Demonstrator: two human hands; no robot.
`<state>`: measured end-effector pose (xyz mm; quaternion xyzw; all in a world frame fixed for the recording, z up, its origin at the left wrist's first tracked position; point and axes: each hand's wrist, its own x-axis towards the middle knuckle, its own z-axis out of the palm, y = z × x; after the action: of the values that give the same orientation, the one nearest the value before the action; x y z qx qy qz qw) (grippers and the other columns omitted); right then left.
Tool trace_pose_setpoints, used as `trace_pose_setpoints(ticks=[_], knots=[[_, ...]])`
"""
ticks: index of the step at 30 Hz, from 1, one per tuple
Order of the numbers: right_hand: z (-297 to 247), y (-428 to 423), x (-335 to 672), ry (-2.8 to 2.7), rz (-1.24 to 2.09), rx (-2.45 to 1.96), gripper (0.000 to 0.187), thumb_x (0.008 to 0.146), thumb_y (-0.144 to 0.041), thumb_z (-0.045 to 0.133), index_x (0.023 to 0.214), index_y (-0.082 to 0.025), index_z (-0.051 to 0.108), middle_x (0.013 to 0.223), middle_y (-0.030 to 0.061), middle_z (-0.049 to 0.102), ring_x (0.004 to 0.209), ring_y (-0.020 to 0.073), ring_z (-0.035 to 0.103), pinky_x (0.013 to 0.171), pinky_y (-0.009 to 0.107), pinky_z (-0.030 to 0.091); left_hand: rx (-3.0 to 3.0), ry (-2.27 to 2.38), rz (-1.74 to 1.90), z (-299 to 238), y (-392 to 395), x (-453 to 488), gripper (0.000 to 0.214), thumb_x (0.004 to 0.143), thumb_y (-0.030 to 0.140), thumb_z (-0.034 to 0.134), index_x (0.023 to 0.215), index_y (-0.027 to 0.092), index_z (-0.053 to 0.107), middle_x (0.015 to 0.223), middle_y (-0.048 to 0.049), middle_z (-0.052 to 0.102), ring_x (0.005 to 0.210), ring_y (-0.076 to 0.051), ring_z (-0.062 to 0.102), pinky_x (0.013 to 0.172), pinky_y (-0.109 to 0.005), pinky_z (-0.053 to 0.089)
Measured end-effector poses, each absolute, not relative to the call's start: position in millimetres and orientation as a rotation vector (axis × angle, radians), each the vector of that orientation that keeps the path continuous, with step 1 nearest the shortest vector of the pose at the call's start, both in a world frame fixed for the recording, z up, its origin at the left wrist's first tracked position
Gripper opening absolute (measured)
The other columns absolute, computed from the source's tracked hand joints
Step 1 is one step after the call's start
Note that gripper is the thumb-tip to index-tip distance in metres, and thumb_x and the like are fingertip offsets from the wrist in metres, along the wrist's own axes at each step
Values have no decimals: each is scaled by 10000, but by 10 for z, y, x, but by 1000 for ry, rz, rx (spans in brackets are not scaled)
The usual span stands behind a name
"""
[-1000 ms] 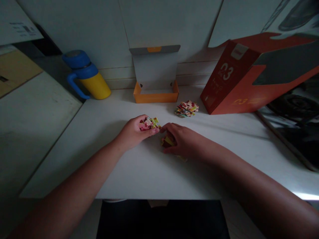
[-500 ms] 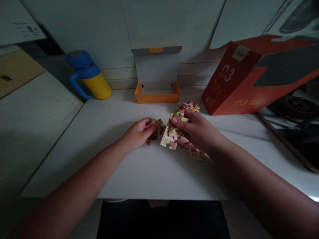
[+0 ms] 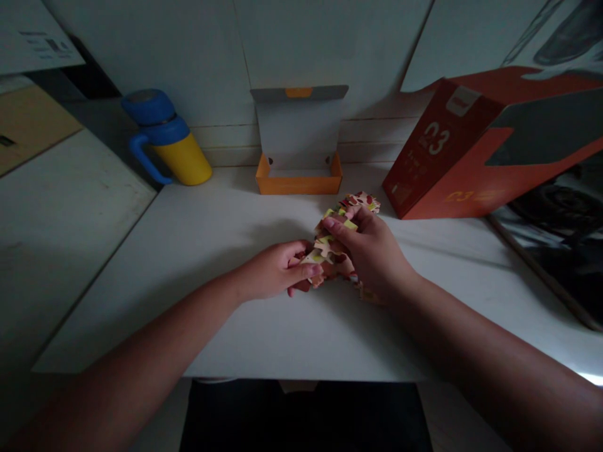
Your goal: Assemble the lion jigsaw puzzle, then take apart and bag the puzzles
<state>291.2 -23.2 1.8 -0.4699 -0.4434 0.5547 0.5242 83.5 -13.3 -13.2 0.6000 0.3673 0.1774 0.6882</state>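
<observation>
My right hand (image 3: 372,254) grips a joined cluster of colourful jigsaw pieces (image 3: 330,245), lifted and tilted above the white table (image 3: 245,314). My left hand (image 3: 280,273) pinches the cluster's lower left edge, its thumb and fingers closed on it. Just behind my right hand, a small pile of loose puzzle pieces (image 3: 365,201) lies on the table, partly hidden by my fingers.
An open orange box (image 3: 298,179) with its grey lid raised stands at the back. A large red carton (image 3: 475,150) lies at the right. A yellow bottle with a blue cap (image 3: 164,141) stands at the left. A dark stove top (image 3: 560,251) borders the table's right side.
My right hand lifted the joined pieces off the table and tilted them up. My left hand moved right from its own small piece and took hold of the cluster's lower edge.
</observation>
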Motion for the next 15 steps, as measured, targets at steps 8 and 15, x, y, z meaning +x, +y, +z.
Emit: trace_pose_setpoints(ticks=[8,15], knots=[[63,-225,2945,-1042,1446,-992,548,772,-550,896,958,-281,456,844,-34,664,645,147,613,588,287,498,1334,888,646,-195,-92,877,408,982,603,644,1082,209,612,909,-71,730,652,-157,663,459,-233,467],[-63,-262,2883,-1349,1167,-1248,559,766,-612,877,1053,-257,554,848,-7,641,717,170,603,570,272,475,1357,917,672,-119,-134,900,584,1001,748,496,1089,188,632,812,-42,687,554,-127,600,483,-247,512]])
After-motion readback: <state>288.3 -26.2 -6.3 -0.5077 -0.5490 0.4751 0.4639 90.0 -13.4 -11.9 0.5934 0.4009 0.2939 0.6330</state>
